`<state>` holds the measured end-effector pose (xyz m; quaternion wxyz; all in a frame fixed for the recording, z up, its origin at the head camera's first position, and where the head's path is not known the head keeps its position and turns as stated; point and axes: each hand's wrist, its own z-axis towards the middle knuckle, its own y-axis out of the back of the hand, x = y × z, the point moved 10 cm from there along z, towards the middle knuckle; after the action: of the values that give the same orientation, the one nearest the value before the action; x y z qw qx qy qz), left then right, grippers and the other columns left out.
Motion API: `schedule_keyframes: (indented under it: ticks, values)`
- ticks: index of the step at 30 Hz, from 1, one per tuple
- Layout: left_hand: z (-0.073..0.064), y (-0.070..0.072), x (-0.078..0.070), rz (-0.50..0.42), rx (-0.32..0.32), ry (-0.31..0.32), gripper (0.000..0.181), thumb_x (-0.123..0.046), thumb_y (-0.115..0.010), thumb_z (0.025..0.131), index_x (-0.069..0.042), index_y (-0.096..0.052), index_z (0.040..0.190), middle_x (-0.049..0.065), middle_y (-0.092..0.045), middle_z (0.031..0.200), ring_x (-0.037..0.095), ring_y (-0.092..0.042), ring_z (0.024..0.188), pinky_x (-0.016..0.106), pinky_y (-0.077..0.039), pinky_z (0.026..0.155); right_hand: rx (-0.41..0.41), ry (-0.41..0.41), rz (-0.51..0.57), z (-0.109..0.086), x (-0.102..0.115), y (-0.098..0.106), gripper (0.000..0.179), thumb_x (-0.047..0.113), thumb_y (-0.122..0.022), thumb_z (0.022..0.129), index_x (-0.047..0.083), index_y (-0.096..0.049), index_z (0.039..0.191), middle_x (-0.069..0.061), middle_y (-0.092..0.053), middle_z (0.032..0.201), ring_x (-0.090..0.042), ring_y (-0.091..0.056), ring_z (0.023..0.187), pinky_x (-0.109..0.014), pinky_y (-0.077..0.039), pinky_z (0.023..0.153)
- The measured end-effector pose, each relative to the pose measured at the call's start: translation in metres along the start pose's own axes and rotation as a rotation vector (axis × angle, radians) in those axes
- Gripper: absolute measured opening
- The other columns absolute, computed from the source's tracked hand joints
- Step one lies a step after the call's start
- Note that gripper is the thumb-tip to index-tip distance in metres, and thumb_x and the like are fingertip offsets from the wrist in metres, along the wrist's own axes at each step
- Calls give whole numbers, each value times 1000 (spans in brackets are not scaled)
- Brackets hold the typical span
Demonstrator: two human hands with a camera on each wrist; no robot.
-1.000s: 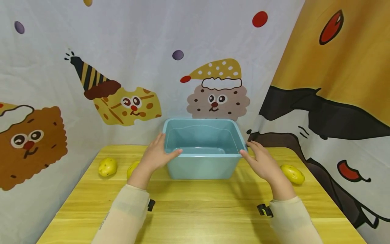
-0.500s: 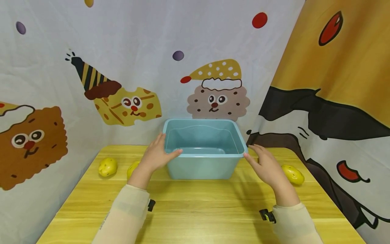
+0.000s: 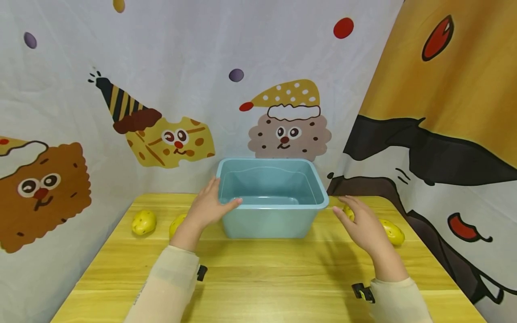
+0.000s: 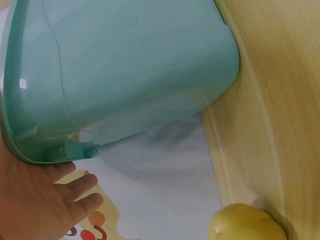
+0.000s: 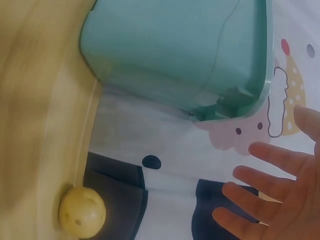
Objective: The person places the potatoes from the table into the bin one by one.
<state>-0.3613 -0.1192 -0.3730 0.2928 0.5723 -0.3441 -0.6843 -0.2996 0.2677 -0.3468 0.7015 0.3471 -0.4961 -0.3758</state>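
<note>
A light blue plastic bin (image 3: 266,222) stands on the wooden table, its open top facing up and nothing visible inside. My left hand (image 3: 208,204) touches its left front corner, thumb over the rim and fingers along the outer side. The left wrist view has these fingers (image 4: 77,192) extended beneath the bin's rim. To the right of the bin, my right hand (image 3: 363,226) hangs apart from it with fingers spread. Behind that hand a yellow potato (image 3: 349,212) partly shows, and another potato (image 3: 392,232) lies to its right.
A potato (image 3: 143,222) lies at the table's left side, and a further potato (image 3: 177,224) is partly hidden by the left wrist. Behind the wooden table (image 3: 258,278) hangs a cloth backdrop (image 3: 194,54) with cartoon prints, close to the bin.
My right hand has let go of the bin's right rim and moved right and towards me, uncovering a potato behind it. The left hand and the bin have stayed in place.
</note>
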Motion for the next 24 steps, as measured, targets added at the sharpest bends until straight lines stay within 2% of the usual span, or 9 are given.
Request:
schedule_keyframes:
  ticks: [10,24]
  values:
    - [1,-1,1,2,5,0,118,-82,-53,82,-4,-12,160,15,-5,167,47,-15,148,68,-18,114,-47,7,1,-9,-10,8,63,50,-46,104,0,-52,141,-26,-45,147,-52,-38,134,-69,-31,104]
    - [1,0,1,-9,0,3,113,-75,-57,85,-5,-13,160,15,-6,167,47,-15,148,68,-19,113,-122,-25,-11,-17,-34,24,54,40,-50,105,-1,-52,140,-30,-46,143,-54,-44,125,-70,-37,95]
